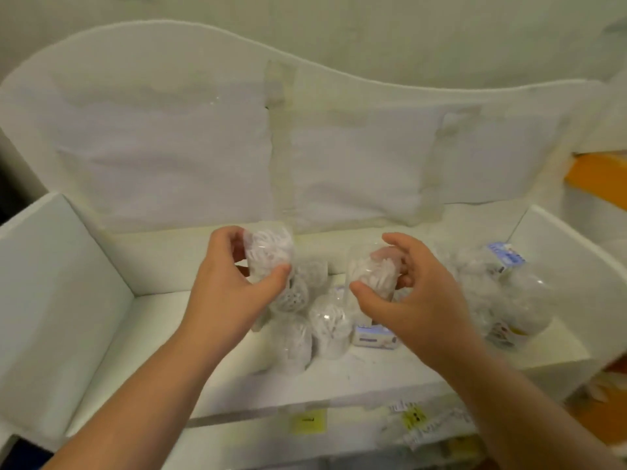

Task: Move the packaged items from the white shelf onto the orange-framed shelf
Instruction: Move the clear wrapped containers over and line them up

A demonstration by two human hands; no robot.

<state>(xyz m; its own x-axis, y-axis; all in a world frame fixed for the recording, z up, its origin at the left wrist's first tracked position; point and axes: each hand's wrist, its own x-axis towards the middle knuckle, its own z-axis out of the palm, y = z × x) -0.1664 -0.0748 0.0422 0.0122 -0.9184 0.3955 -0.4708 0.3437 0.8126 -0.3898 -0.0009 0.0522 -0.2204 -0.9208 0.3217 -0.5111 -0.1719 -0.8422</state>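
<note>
At frame centre, the left hand [234, 283] and right hand [403, 293] each hold a clear packet above the white shelf [356, 371].

Soft, even indoor light with a faint yellow-green cast fills the frame; its source cannot be told. Shadows are weak, only a pale grey under the forearms at the lower part of the frame. Small glints sit on the clear plastic packages [271, 256] at centre. The whole picture is slightly soft, with no crisp detail. Wide-angle distortion bows the white shelf [339, 378] back panel across the upper frame, and the corners smear, worst at the lower right.
</note>
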